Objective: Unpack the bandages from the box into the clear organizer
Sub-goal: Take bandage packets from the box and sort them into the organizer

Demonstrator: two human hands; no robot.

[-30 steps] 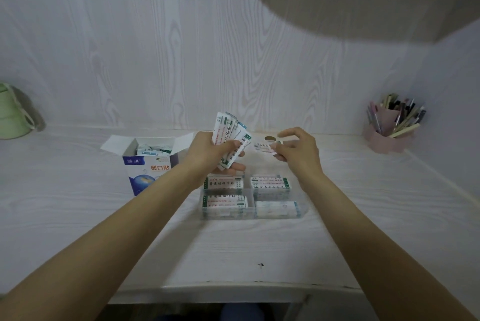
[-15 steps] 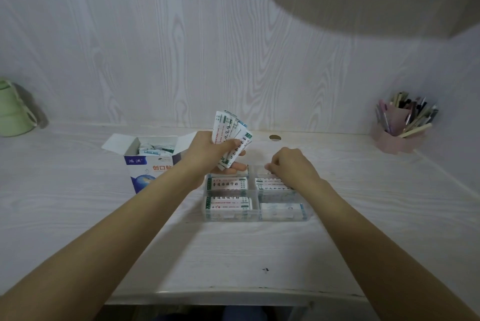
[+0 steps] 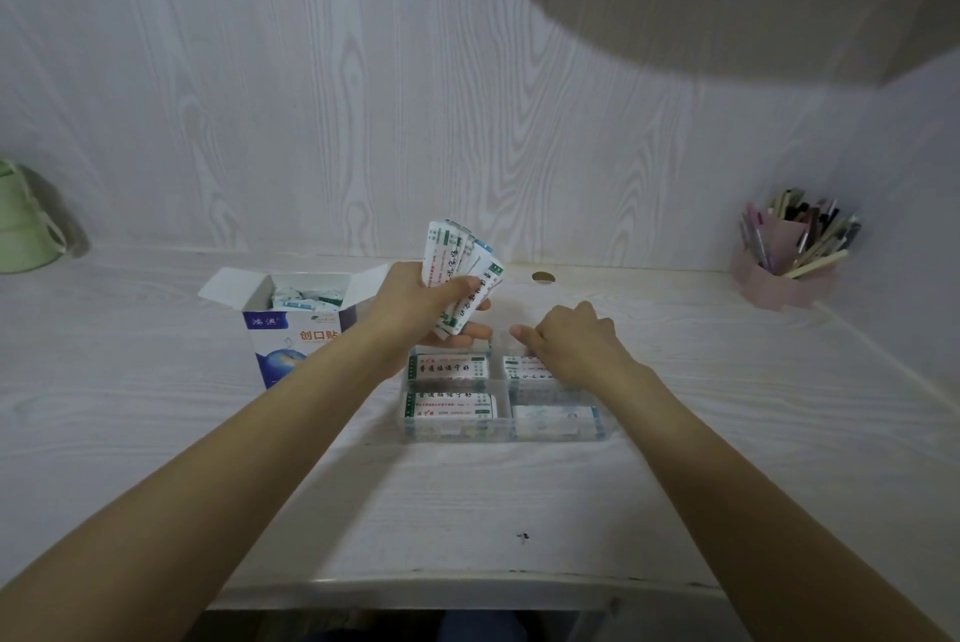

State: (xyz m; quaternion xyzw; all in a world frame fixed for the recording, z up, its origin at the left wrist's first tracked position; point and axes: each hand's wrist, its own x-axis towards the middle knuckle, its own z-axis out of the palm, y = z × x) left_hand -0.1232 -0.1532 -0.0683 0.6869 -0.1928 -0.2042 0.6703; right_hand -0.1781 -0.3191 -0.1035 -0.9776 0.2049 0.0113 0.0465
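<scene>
At nine o'clock, against the wall, a green cup (image 3: 21,220) sits on the table (image 3: 130,381). Nearer the middle, at about ten o'clock from the organizer, stands the box (image 3: 291,329), blue and white, flaps open, with wrapped bandages showing inside it. Just right of the box, the left hand (image 3: 421,308) is clamped on a fanned bundle of bandages (image 3: 462,272), thumb across the front, held upright above the far left corner of the organizer. The clear organizer (image 3: 501,394) lies at the table's centre, with flat packs of bandages in its four near compartments. The right hand (image 3: 569,337) reaches down over the far right part of the organizer, fingers curled toward it; whether they hold anything, I cannot tell. At one o'clock, a small round hole (image 3: 543,277) marks the table. At three o'clock, a pink pen holder (image 3: 779,267) stands full of pens, near the wall.
</scene>
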